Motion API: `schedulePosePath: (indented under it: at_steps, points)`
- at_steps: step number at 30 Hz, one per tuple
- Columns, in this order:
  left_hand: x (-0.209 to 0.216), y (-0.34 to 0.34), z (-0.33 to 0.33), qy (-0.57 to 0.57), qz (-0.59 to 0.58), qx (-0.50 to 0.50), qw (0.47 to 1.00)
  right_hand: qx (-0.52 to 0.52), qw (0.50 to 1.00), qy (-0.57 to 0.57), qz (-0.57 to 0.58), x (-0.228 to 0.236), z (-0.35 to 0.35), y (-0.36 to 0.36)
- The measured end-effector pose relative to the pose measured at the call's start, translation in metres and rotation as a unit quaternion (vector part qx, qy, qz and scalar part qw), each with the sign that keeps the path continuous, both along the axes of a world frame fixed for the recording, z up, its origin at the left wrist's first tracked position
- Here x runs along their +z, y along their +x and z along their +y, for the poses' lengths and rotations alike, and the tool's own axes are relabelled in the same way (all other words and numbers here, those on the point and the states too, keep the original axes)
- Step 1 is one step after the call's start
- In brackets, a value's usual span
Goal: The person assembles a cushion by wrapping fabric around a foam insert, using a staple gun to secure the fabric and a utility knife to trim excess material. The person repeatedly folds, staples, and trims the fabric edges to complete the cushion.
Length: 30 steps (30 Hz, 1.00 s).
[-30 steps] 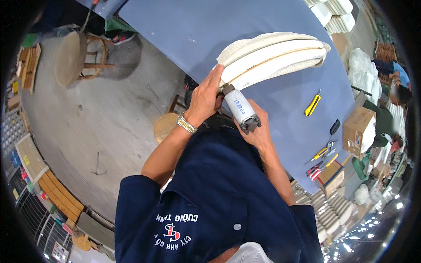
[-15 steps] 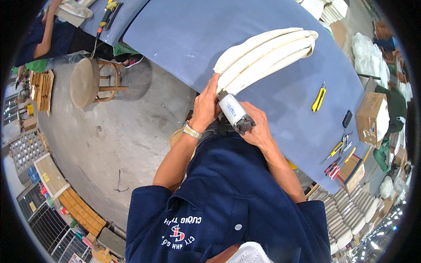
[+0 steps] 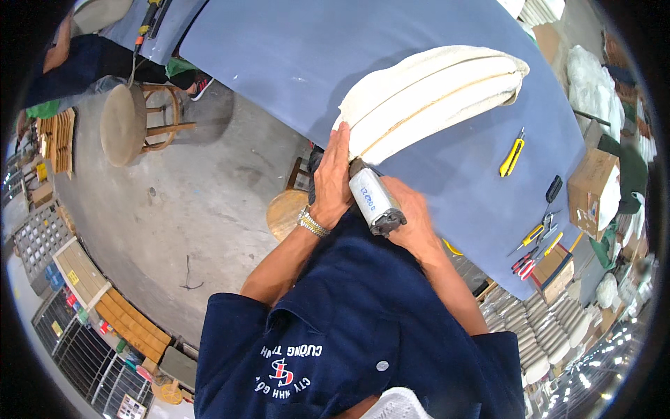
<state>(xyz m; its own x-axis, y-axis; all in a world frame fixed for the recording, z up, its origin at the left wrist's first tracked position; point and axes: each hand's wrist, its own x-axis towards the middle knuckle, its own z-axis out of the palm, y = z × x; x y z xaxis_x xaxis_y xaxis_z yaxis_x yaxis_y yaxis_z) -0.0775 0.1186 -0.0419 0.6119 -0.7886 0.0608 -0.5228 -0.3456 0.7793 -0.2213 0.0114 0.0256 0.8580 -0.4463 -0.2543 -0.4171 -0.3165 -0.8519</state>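
A long curved cushion (image 3: pixel 436 94), covered in cream fabric with seams along its length, rests on the blue-topped table. My left hand (image 3: pixel 331 174) grips its near left end, fingers stretched along the edge and thumb hidden. Closed round a silver-grey staple gun (image 3: pixel 375 199), my right hand (image 3: pixel 412 213) is partly covered by the tool's body. The gun's nose meets the cushion's near end; whether it presses on the fabric or frame is hidden.
On the blue table (image 3: pixel 279 63) lie a yellow utility knife (image 3: pixel 512 155) and, farther right, scissors (image 3: pixel 523 265) among several hand tools. A cardboard box (image 3: pixel 592 185) stands at the right edge. Left are a round stool (image 3: pixel 124 126) and a co-worker's arm (image 3: pixel 57 49).
The cushion's far end has swung a little to the right. The staple gun has shifted slightly left and down with my right hand. My left hand stays at the cushion's near end.
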Motion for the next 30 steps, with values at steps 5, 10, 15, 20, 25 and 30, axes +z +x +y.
schedulePosePath:
  at_steps: [5,10,15,20,25,30]
  points:
    - [-0.007,0.009,-0.001,-0.008,-0.041,-0.043,0.998,0.001,0.996,-0.031,-0.084,-0.009,-0.006,-0.012]
    - [-0.006,0.012,-0.003,0.013,-0.064,-0.027,0.997,-0.060,0.994,-0.089,-0.008,-0.022,-0.032,-0.083]
    - [-0.001,0.023,0.004,0.053,-0.071,-0.028,0.996,-0.197,0.942,-0.196,0.186,-0.067,-0.083,-0.132]
    - [0.016,0.064,-0.025,0.098,-0.124,-0.118,0.980,-0.237,0.932,-0.254,0.101,-0.113,-0.129,-0.168]
    - [0.172,0.133,-0.018,0.194,-0.271,-0.193,0.923,-0.253,0.922,-0.266,-0.126,0.016,-0.162,-0.104]
    - [0.275,0.107,-0.053,0.165,-0.341,-0.246,0.892,-0.166,0.943,-0.172,-0.232,0.026,-0.186,-0.034]
